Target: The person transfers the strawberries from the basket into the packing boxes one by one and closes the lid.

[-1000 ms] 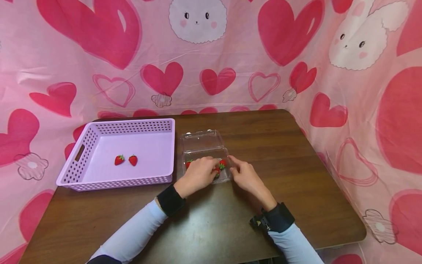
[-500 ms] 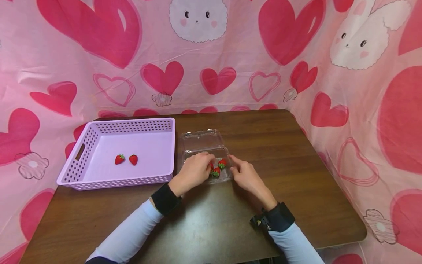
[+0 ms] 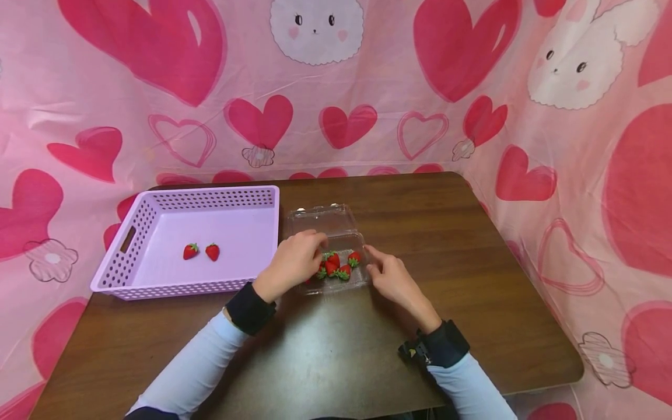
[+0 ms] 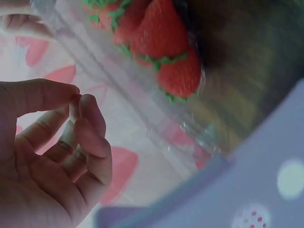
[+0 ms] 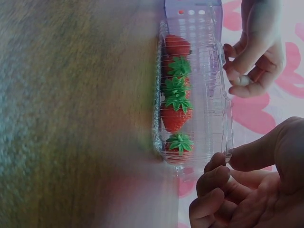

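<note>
My left hand is raised over the left side of a clear plastic clamshell box on the table. In the left wrist view its fingers are loosely curled, thumb tip near the fingertips, with nothing between them. Several red strawberries with green leaves lie in the box's tray; the hand partly covers the left ones in the head view. The hinged lid lies back, away from me. At the box's right edge my right hand pinches the rim between thumb and fingers, as the right wrist view shows.
A lilac perforated basket stands on the left of the brown wooden table, close beside the box. Two strawberries lie apart on its floor. A pink heart-patterned cloth hangs behind and to the right of the table.
My left hand has drawn back left and up from inside the box, uncovering more strawberries there. The right hand stays at the rim. Both strawberries in the basket lie where they were.
</note>
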A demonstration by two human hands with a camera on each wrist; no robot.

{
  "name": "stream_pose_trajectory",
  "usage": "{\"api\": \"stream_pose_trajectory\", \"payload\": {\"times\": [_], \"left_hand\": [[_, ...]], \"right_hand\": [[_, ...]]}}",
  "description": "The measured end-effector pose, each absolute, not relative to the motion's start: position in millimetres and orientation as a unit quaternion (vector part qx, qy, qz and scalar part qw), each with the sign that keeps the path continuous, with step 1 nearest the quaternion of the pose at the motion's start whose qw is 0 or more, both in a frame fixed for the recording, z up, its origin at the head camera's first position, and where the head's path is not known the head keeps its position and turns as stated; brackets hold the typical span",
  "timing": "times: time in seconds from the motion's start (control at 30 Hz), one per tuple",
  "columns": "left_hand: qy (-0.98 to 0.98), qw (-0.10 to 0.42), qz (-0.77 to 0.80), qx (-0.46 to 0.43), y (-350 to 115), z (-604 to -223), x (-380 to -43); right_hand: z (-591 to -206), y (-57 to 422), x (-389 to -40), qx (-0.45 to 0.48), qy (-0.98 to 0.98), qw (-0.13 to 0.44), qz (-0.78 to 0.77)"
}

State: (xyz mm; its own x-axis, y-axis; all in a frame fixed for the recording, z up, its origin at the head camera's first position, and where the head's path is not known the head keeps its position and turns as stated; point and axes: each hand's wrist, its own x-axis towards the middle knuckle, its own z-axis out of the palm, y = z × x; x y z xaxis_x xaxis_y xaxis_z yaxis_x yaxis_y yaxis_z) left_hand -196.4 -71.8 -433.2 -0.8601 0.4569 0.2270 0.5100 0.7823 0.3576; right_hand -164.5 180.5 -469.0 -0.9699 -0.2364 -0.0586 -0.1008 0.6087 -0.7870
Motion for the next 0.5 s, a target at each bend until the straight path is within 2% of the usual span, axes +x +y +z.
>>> {"api": "stream_pose_trajectory", "payload": {"times": [0.5], "left_hand": [[-0.949, 0.070, -0.205, -0.230, -105.3, -413.3, -204.1]], "right_hand": [[-468.6, 180.0, -164.9, -0.093, 0.890, 0.086, -0.437]]}}
